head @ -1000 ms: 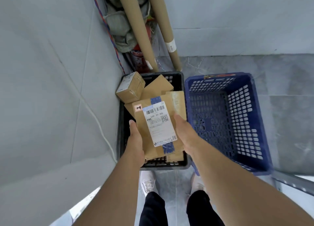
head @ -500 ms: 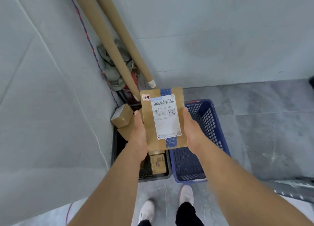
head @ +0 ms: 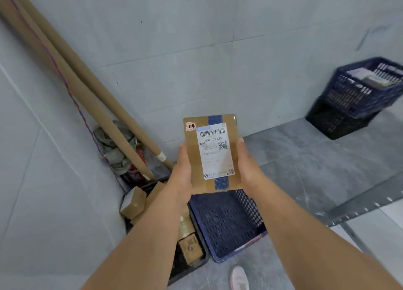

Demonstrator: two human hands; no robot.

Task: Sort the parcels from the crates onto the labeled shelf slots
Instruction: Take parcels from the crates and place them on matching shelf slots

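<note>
I have lifted the parcel (head: 212,153) out of the black crate (head: 192,265); my left hand (head: 182,174) and right hand (head: 247,165) grip its sides at chest height, label up, ready for shelving.

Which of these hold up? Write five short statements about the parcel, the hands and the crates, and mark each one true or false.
1. Both hands hold one parcel, the left hand and right hand on opposite edges. True.
2. The parcel's white label faces the camera. True.
3. The blue crate below the parcel is full of boxes. False: no parcels show in it.
4. The black crate on the left holds no boxes. False: several brown boxes lie in it.
5. Two crates are stacked at the far right, blue stacked crate on top. True.
</note>
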